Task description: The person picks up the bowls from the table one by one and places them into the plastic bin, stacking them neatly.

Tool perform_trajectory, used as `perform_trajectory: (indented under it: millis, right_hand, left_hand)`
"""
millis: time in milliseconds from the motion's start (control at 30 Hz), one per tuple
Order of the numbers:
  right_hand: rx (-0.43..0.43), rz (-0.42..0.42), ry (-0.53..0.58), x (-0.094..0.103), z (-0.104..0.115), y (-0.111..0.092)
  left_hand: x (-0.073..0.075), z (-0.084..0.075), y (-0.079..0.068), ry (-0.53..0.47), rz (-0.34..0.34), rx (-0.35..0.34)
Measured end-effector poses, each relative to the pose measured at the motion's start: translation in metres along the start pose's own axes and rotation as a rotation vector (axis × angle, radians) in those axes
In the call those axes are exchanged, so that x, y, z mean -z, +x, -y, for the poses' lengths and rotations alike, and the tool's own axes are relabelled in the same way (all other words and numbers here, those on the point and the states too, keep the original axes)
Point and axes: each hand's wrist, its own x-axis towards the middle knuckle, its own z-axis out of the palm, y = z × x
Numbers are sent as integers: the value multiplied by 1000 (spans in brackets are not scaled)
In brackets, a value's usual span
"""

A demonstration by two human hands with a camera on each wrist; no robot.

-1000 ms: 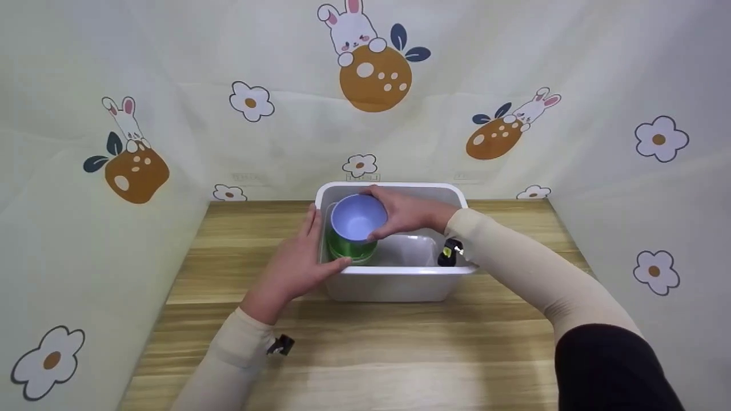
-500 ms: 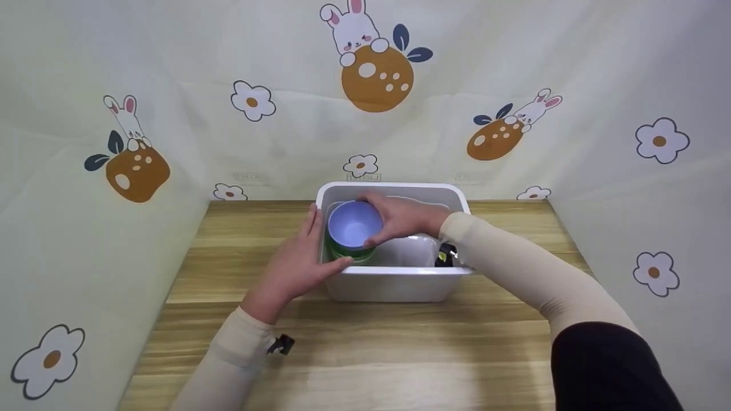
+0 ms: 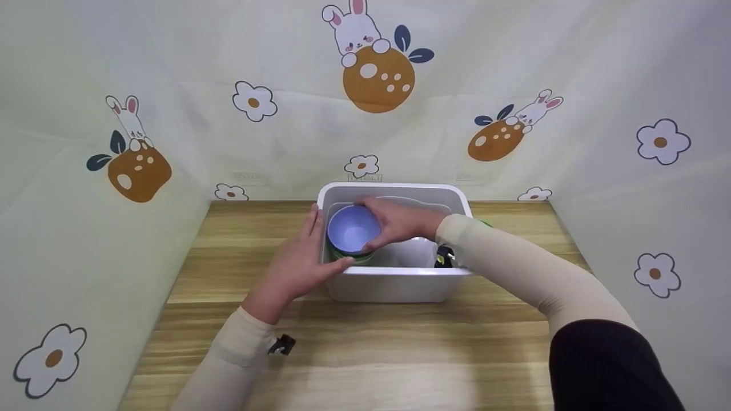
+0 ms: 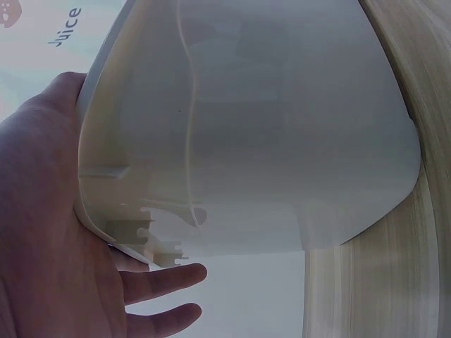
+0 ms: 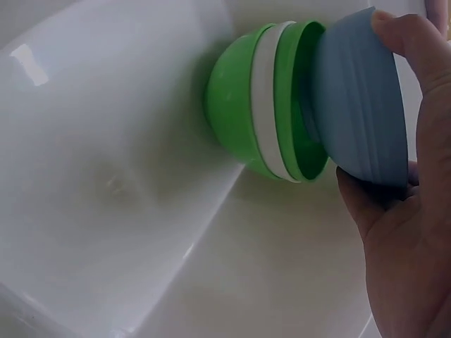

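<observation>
A white plastic bin (image 3: pixel 394 286) stands on the wooden table. My right hand (image 3: pixel 398 221) reaches inside and grips a blue bowl (image 3: pixel 353 229) by its rim, thumb on one side and fingers on the other. In the right wrist view, the blue bowl (image 5: pixel 359 102) sits partly inside the mouth of a green bowl (image 5: pixel 285 105). Under that come a white bowl (image 5: pixel 265 105) and another green bowl (image 5: pixel 229 105), nested as a stack. My left hand (image 3: pixel 291 265) rests at the bin's left front corner, fingers straight along the side, thumb over the front rim.
A small green edge (image 3: pixel 486 223) shows past my right sleeve, outside the bin; most of it is hidden. The wooden table (image 3: pixel 365 354) extends in front of the bin. Patterned cloth walls (image 3: pixel 285 154) stand behind and at both sides.
My right hand has lowered the blue bowl toward the front, into the green stack, so less green shows below it. The left hand has stayed in place. A green edge now shows past the right sleeve.
</observation>
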Motion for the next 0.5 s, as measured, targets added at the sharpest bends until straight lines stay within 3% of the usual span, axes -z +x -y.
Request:
perform_trajectory:
  millis: [500]
  right_hand:
    - [46, 25, -14, -8, -8, 5]
  left_hand:
    - [1, 0, 0, 24, 1, 8]
